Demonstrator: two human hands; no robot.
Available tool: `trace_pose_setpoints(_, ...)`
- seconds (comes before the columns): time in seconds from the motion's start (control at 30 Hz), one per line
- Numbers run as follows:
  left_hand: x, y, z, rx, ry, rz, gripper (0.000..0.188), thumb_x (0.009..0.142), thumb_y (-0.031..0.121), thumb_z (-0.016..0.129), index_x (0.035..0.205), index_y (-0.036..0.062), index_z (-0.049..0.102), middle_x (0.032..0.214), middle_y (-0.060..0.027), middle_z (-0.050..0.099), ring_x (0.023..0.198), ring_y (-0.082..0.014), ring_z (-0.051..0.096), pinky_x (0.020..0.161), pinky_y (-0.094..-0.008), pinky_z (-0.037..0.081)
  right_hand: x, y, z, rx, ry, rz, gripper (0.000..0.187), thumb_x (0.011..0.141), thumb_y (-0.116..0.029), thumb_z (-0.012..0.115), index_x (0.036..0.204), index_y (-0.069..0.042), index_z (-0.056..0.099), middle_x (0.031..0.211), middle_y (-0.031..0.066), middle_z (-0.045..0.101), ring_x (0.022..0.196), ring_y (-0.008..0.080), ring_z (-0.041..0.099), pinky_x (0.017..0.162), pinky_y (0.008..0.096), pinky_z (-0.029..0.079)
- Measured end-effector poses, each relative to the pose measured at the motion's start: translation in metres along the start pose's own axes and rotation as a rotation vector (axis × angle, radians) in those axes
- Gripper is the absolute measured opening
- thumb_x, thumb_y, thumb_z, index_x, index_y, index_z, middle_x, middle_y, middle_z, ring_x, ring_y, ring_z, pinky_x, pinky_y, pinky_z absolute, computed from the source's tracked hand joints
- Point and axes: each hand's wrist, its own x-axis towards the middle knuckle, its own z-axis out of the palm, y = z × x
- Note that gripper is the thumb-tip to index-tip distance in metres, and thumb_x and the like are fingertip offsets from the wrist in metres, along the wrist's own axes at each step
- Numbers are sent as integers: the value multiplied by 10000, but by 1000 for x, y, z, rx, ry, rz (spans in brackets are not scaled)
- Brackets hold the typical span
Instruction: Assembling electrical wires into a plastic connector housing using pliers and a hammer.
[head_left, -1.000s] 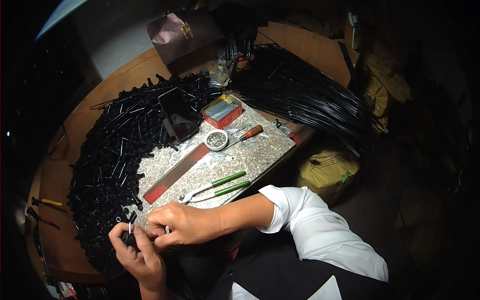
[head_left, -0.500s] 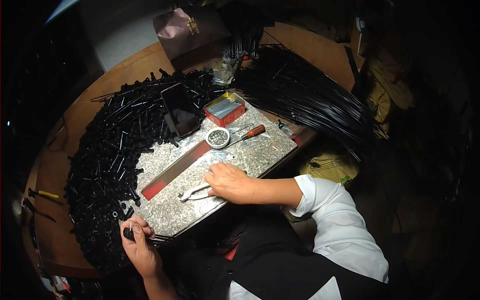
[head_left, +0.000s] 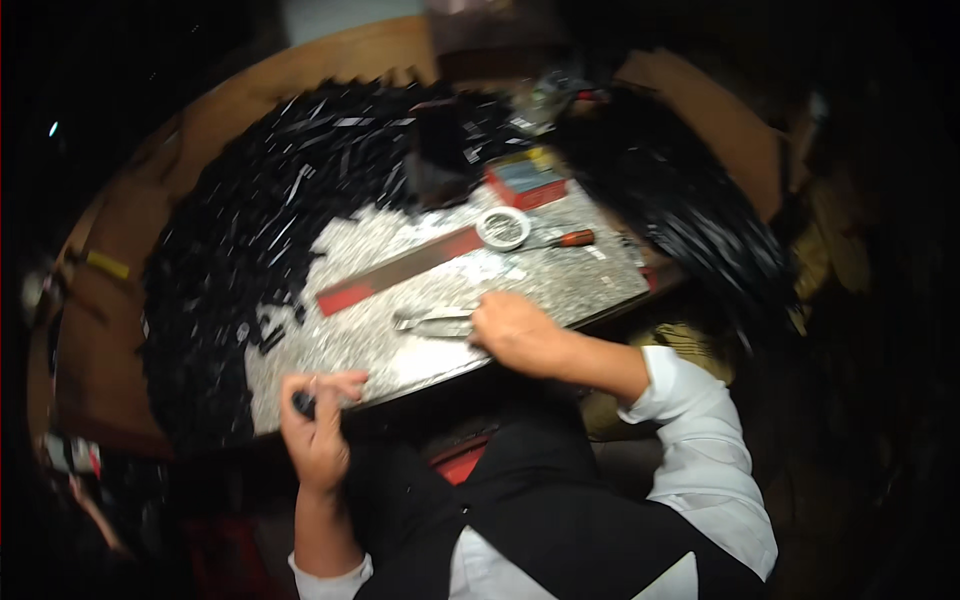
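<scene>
Low on the left, my left hand [head_left: 318,430] pinches a small black part [head_left: 304,403] between thumb and curled fingers, just off the near edge of the speckled board [head_left: 370,350]; some of its fingers stretch out to the right. My right hand [head_left: 520,332] is closed round the handles of pale metal pliers [head_left: 440,322], which lie low over the board with their jaws pointing left. Behind the pliers rests a long flat metal bar [head_left: 410,268] with a red end. The picture is smeared by motion, so the part's fine shape is unclear.
A large heap of black parts [head_left: 250,230] covers the table's left side, beside a dark phone [head_left: 440,155]. Further right are a white cup of small metal pieces [head_left: 503,229], a red tin [head_left: 527,180], an orange-handled screwdriver [head_left: 575,238] and a bundle of black rods [head_left: 690,190].
The whole view has swung, shifting the table up and to the right. Thin black rods seen by my left hand before no longer show. My right hand still grips the pliers.
</scene>
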Motion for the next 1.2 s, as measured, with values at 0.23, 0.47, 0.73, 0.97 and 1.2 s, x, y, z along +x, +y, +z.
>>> trace_pose_setpoints(0.23,-7,-15,1,18,-43,-81,119,941,74,511,913,62,396,657,-13,465,523,-68,420,497,-220,372,-9,-20,-42,528,159,127,271,805,-136,709,800,-9,470,647,138,481,543,302,470,515,379,384)
trace_pose_setpoints(0.47,-17,-17,1,-44,-79,-106,682,660,259,866,1052,79,337,581,74,350,520,-15,293,483,-172,258,19,-53,-73,-133,447,-178,357,691,-163,772,904,-46,509,1122,158,519,1065,339,518,920,489,379)
trace_pose_setpoints(0.73,-21,-20,10,-29,35,-79,727,668,420,798,1121,51,365,831,-32,635,737,-43,548,642,-176,447,23,-64,-67,-401,500,-240,351,748,-218,737,980,-49,535,1221,134,492,1212,335,460,1065,570,257)
trace_pose_setpoints(0.97,-20,-13,16,40,147,-147,512,649,418,814,875,28,572,761,39,547,716,-38,495,651,-171,406,14,-64,-68,-306,424,-272,272,748,-206,726,792,-47,509,1000,125,553,930,300,546,825,442,407)
trace_pose_setpoints(1.2,-26,-19,6,-4,30,-82,498,617,402,829,865,42,592,663,60,500,609,-10,427,534,-169,359,-4,-67,-70,-34,163,-264,272,680,-105,735,741,-28,481,849,131,555,702,291,522,597,367,423)
